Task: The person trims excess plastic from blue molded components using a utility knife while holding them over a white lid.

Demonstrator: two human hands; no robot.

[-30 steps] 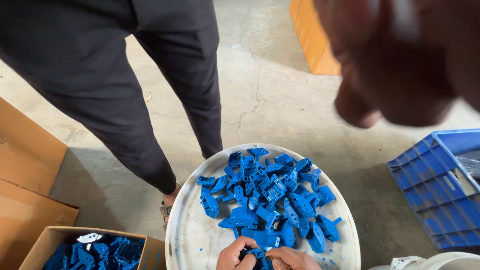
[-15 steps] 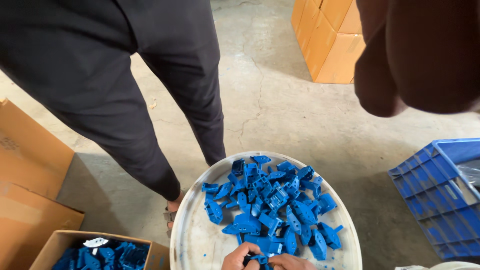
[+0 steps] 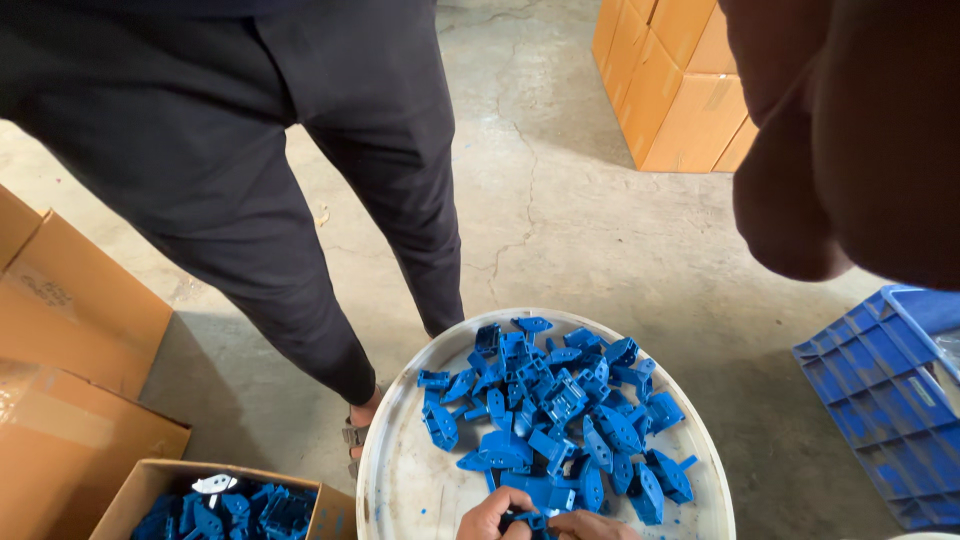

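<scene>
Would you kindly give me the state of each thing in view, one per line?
Left hand: at the tray's near edge, pinching a blue part.
Right hand: fingers on the same part.
Tray: holds a loose heap of blue parts.
Box: open, partly filled with blue parts.
Crate: on the floor, contents hidden.
Orange boxes: stacked, closed.
Person: standing beside the tray.

Blue plastic parts in your hands and on the tray

You pinch one small blue plastic piece (image 3: 524, 519) between your left hand (image 3: 492, 518) and right hand (image 3: 590, 525) at the near rim of the round white tray (image 3: 400, 480). Just beyond your fingers, the loose heap of blue plastic parts (image 3: 555, 415) lies jumbled, pieces overlapping at all angles, spread across the tray's middle and far side.
</scene>
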